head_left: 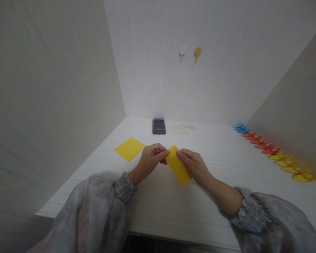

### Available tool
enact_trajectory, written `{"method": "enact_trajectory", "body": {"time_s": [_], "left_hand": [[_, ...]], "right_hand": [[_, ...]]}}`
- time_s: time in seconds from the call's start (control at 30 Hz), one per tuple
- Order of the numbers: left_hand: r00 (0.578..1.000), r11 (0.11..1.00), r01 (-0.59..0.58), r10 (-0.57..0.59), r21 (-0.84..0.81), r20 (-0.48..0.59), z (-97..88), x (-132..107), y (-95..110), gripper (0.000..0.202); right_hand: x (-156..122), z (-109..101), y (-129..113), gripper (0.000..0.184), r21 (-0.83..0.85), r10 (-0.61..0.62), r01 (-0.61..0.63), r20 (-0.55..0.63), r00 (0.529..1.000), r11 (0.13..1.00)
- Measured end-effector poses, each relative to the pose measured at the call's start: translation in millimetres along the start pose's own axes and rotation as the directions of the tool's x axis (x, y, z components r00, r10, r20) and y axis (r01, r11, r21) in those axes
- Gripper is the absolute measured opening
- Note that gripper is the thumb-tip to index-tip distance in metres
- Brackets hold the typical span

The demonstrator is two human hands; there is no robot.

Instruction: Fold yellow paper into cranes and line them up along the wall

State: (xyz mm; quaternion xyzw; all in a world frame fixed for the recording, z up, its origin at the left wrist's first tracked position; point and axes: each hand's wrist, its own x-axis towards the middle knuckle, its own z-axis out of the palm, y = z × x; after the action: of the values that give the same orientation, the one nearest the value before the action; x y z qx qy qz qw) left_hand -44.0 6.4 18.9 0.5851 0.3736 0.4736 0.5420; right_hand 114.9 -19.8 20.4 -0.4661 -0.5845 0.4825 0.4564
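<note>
Between both hands is a yellow sheet of paper [178, 168], folded into a narrow rectangle and tilted, held over the white table. My left hand [155, 154], with a ring on one finger, pinches its upper left corner between thumb and fingers. Along the right edge, my right hand [193, 162] grips the same paper, thumb on top and fingers mostly hidden behind. Just left of my left hand, a flat yellow square sheet [130, 149] lies on the table.
A dark phone-like device [158, 126] rests near the back wall. Along the table's right side runs a row of folded paper figures: blue [241, 128], orange-red [260, 142] and yellow [292, 167]. Two round hooks, white [182, 51] and gold [197, 51], are on the back wall.
</note>
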Motion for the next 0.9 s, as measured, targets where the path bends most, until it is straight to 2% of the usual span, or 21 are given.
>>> {"method": "enact_trajectory", "body": {"time_s": [0.2,0.47,0.73,0.9], "left_hand": [[0.999,0.999,-0.020,0.021,-0.039,0.032,1.4,-0.3,-1.7,0.018],[0.998,0.999,-0.047,0.046,0.027,0.046,1.8,1.3,-5.2,0.016],[0.993,0.999,-0.037,0.036,-0.007,-0.110,1.7,1.9,-3.0,0.018],[0.989,0.999,-0.032,0.029,-0.020,-0.146,2.1,3.3,-1.9,0.019]], "right_hand": [[-0.5,2.2,1.1,0.028,0.043,0.042,-0.044,0.059,0.997,0.998],[-0.6,4.4,1.4,0.031,-0.086,0.050,-0.041,0.110,0.993,0.995],[2.7,-1.9,4.4,0.029,-0.171,0.003,0.009,0.068,0.998,0.985],[4.8,-4.7,4.8,0.030,-0.196,-0.015,0.027,0.060,0.998,0.980]]}}
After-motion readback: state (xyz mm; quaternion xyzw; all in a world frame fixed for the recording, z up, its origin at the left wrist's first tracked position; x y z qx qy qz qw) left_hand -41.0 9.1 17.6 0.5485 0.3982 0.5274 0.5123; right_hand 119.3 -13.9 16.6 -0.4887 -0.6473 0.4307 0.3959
